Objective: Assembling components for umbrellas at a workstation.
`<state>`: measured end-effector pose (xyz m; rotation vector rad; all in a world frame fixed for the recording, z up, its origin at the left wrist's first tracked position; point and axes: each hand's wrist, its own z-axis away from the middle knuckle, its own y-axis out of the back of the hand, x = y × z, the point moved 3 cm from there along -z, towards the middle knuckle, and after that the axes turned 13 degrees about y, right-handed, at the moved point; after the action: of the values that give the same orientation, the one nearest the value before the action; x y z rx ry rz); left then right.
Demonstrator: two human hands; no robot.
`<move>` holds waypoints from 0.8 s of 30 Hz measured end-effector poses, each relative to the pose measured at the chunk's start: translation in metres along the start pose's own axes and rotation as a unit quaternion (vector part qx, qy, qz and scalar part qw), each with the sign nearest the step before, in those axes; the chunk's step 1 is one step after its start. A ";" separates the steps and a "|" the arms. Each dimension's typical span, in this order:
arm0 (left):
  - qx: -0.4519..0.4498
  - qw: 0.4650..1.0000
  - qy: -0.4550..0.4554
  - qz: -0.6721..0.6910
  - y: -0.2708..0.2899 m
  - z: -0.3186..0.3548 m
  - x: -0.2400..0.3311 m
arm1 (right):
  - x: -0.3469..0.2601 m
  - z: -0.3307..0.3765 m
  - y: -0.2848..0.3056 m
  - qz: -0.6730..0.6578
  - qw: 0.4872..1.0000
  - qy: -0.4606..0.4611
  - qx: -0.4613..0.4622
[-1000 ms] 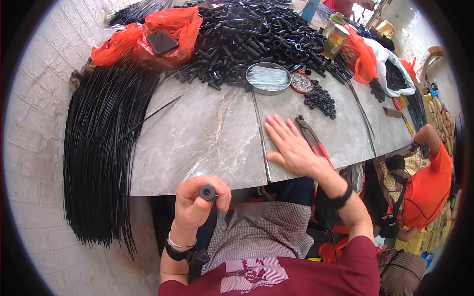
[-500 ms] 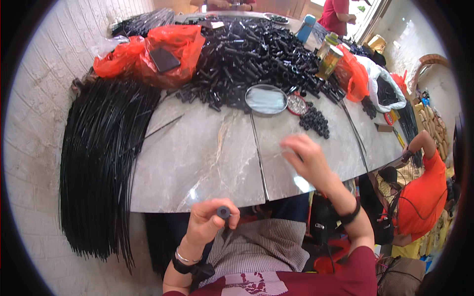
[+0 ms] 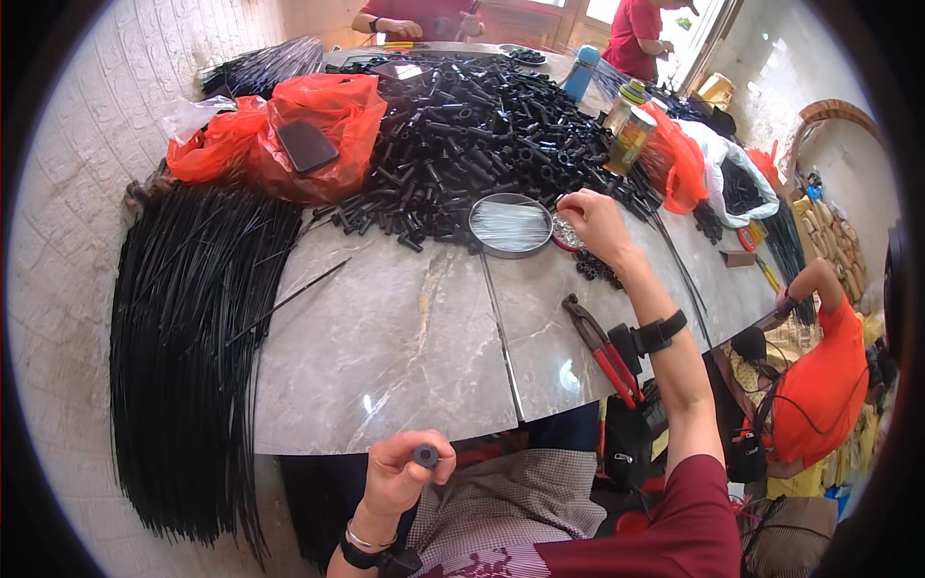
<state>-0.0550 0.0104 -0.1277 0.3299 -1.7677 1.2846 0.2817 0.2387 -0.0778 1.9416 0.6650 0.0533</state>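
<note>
My left hand, low in front of my lap, is closed around a short black tube whose round end with a hole points up. Out over the table, my right hand has its fingers pinched together at a small red dish of tiny silvery pieces. Whatever lies between those fingertips is too small to see. Just left of it stands a round metal tin full of thin straight pins. Small black rings lie partly hidden under my right wrist.
A big heap of black tubes covers the table's far part. Red-handled pincers lie beside my right forearm. Long black rods hang over the left edge. Red bags hold a phone. A co-worker in orange sits at right.
My right hand has moved forward from the table's near part to the red dish, its fingers now pinched. The pincers show where that hand was. My left hand still holds the tube.
</note>
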 end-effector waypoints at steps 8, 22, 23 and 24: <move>-0.002 1.000 0.008 0.001 -0.005 -0.005 -0.005 | 0.020 0.014 -0.018 0.083 0.993 -0.019 -0.080; 0.017 1.000 -0.001 -0.010 -0.007 0.001 -0.005 | 0.050 0.021 -0.029 -0.028 0.997 -0.069 0.021; 0.010 1.000 -0.003 -0.011 -0.010 -0.002 -0.005 | 0.057 0.023 -0.028 -0.073 0.990 -0.114 0.029; 0.021 1.000 -0.006 -0.010 -0.011 0.000 -0.004 | 0.053 0.023 -0.022 -0.073 0.990 -0.115 0.030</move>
<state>-0.0455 0.0049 -0.1239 0.3791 -1.7454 1.3085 0.3250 0.2513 -0.1206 1.9147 0.6575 -0.2809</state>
